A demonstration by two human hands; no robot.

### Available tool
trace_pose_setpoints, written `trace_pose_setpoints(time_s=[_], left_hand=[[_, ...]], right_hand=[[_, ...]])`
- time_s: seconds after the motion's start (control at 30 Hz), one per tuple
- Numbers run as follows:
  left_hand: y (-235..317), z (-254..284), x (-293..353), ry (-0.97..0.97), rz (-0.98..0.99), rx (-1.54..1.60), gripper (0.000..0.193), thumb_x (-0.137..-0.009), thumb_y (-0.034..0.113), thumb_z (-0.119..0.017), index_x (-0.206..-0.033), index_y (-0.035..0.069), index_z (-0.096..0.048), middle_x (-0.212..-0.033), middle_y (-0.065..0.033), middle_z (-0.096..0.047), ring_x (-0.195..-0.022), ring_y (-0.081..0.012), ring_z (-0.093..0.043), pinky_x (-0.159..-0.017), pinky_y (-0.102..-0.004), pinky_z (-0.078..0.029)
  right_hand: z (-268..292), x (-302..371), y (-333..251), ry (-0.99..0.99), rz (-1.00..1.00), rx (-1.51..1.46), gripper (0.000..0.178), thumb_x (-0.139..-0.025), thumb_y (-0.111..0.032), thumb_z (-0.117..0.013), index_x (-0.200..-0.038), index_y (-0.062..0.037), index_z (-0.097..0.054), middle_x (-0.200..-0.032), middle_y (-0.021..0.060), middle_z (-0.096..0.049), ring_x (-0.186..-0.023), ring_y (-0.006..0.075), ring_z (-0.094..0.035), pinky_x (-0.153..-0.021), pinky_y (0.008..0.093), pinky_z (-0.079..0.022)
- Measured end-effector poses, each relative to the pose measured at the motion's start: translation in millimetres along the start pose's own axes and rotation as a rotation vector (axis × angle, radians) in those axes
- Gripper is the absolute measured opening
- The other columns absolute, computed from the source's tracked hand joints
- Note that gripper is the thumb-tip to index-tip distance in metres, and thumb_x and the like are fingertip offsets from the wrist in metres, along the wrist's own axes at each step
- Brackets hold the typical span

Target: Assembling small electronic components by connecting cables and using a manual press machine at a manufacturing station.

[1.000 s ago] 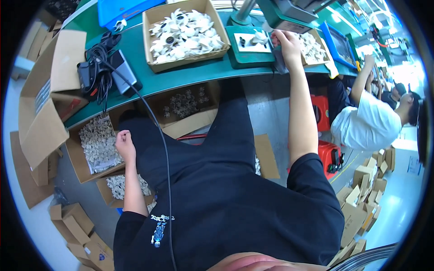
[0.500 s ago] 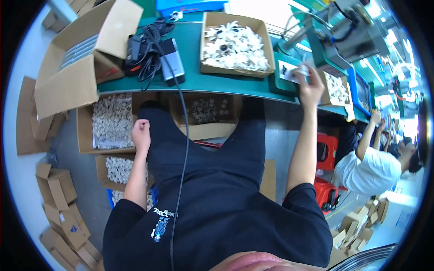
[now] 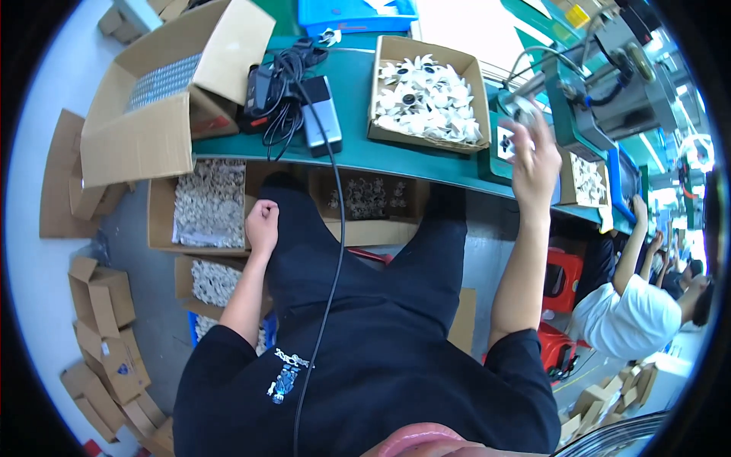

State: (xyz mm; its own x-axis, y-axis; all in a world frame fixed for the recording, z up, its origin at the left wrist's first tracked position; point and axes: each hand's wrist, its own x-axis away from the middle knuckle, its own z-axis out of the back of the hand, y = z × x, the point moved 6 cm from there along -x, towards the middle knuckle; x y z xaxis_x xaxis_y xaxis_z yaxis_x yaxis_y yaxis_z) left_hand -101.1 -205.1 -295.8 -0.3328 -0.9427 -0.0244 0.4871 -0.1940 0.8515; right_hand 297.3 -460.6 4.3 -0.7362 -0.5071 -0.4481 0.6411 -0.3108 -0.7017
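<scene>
My right hand is raised over the bench edge, beside a small fixture with a white plate. Motion smears its fingers, and a pale blur shows at their tips; I cannot make out whether they grip a part. On my left thigh rests my left hand, its fingers curled into a fist with what they hold, if anything, hidden. An open carton of white bladed fan wheels, a few with dark hubs, sits left of my right hand. Right of that hand stands a smaller carton of white parts.
A bench press rises behind my right hand. On the green bench lie a grey power box, tangled black cables and a blue tray. A cable hangs across my body. Part-filled cartons stand below; a co-worker sits at right.
The view has shifted, so the bench sits farther right and lower. My right hand has lifted slightly off the fixture plate, its fingers now blurred. My left hand stays curled on my thigh.
</scene>
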Motion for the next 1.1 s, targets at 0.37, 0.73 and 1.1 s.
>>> trace_pose_setpoints(time_s=[0.37,0.73,1.1], left_hand=[[0,16,11,0.051,0.056,0.02,0.004,-0.088,0.007,-0.062,-0.087,0.004,-0.065,-0.065,0.0027,-0.051,-0.061,-0.0073,-0.048,-0.058,-0.024,-0.04],[12,1,2,0.014,0.068,-0.081,0.003,-0.088,0.007,-0.062,-0.088,0.004,-0.064,-0.065,0.0027,-0.052,-0.059,-0.0058,-0.045,-0.055,-0.0233,-0.037],[107,13,25,-0.733,0.298,0.268,0.017,-0.092,0.014,-0.064,-0.104,0.003,-0.065,-0.089,-0.0037,-0.068,-0.085,-0.012,-0.063,-0.076,-0.0267,-0.05]], right_hand=[[-14,4,-9,-0.135,0.182,-0.047,0.028,-0.087,-0.017,-0.069,-0.112,-0.0031,-0.066,-0.099,0.0111,-0.066,-0.091,0.0233,-0.063,-0.079,0.0325,-0.049],[-70,34,-25,-0.259,0.579,0.364,0.048,-0.08,-0.013,-0.073,-0.126,-0.0109,-0.059,-0.133,0.0126,-0.05,-0.123,0.0333,-0.046,-0.103,0.0436,-0.037],[-74,32,-53,-0.225,0.575,0.17,0.045,-0.077,-0.005,-0.071,-0.12,-0.0097,-0.063,-0.128,0.0127,-0.055,-0.119,0.0319,-0.051,-0.105,0.0426,-0.038]])
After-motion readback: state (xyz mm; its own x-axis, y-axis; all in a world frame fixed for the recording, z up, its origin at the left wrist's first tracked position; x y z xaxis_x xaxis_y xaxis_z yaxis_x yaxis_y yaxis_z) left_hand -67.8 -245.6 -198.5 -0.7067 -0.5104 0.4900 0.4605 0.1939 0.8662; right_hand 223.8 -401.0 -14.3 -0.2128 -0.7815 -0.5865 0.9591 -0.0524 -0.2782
